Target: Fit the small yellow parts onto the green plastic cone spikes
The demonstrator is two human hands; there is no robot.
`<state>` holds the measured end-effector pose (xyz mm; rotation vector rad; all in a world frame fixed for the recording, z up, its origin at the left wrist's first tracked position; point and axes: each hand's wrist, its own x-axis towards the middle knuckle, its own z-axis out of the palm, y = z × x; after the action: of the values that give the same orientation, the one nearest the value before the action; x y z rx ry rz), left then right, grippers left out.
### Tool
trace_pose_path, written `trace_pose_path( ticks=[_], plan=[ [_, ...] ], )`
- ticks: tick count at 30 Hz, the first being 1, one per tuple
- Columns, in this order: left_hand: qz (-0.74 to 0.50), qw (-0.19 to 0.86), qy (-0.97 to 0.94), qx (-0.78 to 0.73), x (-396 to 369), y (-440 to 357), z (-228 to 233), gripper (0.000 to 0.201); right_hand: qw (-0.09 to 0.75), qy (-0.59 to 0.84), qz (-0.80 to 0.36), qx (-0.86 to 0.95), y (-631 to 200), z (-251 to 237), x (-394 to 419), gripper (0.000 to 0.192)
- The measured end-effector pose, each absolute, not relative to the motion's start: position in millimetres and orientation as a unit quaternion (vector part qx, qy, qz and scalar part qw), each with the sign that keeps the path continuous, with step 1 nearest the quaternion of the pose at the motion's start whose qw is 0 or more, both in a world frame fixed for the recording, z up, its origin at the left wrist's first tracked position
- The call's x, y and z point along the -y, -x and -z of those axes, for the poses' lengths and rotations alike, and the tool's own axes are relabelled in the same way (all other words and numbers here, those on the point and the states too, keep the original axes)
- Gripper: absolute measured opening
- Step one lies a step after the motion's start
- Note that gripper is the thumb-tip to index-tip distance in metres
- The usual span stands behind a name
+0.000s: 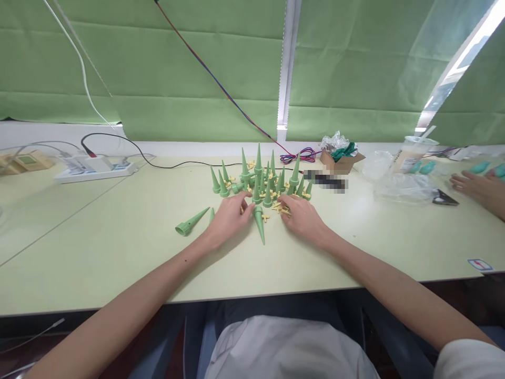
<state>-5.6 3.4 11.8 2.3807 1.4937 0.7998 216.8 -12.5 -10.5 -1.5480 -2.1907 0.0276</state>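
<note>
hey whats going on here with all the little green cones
A person sits at a pale table with both hands at a cluster of green cone spikes, most standing upright, mixed with small yellow pieces. The left hand and right hand rest palm down at the near edge of the pile, either side of a cone lying flat. Another fallen cone lies to the left. A co-worker's hand shows at far right.

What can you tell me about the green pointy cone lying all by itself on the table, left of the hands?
The green cone looks like smooth plastic. It lies on its side on the pale table, with its sharp tip pointing up-right toward the left hand and its wide, ringed open end toward the lower left. Nothing touches it; it lies apart from the upright cones farther back.
</note>
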Motion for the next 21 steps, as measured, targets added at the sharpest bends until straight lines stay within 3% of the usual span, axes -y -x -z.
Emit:
trace_pose_path(
  ticks=[6,13,21],
  plan=[
    [-0.239,-0.023,-0.804,-0.544,-25,29,-18,0.033,0.231,0.573,-0.009,0.786,-218,10,12,0.038],
    [-0.131,-0.012,-0.801,-0.584,-40,42,-13,0.04,0.266,0.555,-0.027,0.788,-216,11,13,0.033],
    [-0.163,0.008,-0.849,-0.502,-35,34,-12,0.034,0.281,0.547,-0.042,0.788,-213,11,13,0.027]
  ],
)
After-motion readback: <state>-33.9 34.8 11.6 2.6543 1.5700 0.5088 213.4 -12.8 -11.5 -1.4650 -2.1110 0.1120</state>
